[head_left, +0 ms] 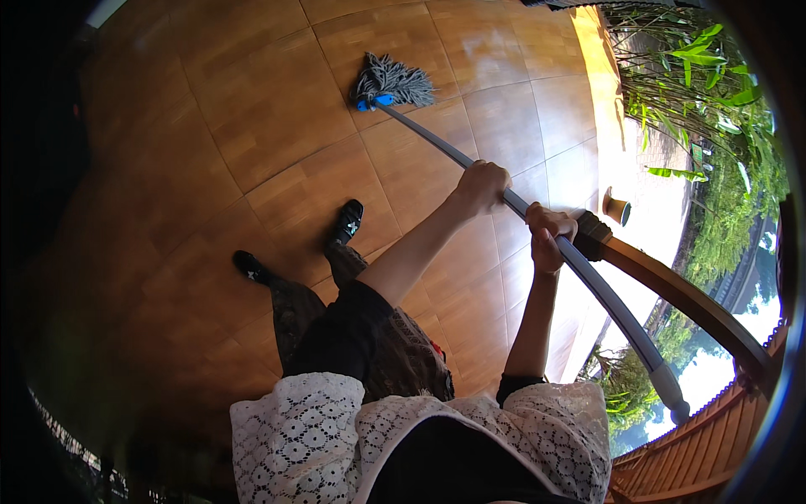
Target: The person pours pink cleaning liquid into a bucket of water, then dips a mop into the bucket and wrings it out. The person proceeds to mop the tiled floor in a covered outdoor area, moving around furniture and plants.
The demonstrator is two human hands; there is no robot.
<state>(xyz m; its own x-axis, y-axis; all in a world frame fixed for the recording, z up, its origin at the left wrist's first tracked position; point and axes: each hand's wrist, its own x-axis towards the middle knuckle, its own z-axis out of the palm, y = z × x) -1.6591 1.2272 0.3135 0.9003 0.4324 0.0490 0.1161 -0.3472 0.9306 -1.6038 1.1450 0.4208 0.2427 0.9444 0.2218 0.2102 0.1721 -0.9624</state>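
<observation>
A string mop with a grey handle slants across the view. Its grey strand head, joined by a blue clamp, lies spread on the tiled floor ahead. My left hand is closed around the handle, lower down toward the mop head. Just above it along the handle, my right hand is also wrapped round the shaft. Past my right hand the handle runs on to its rounded grey end at the lower right.
Glossy brown tiles form the floor, where my black shoes stand to the left. A wooden post on a dark base rises close by my right hand. Beyond the floor's right edge are a pot and green plants.
</observation>
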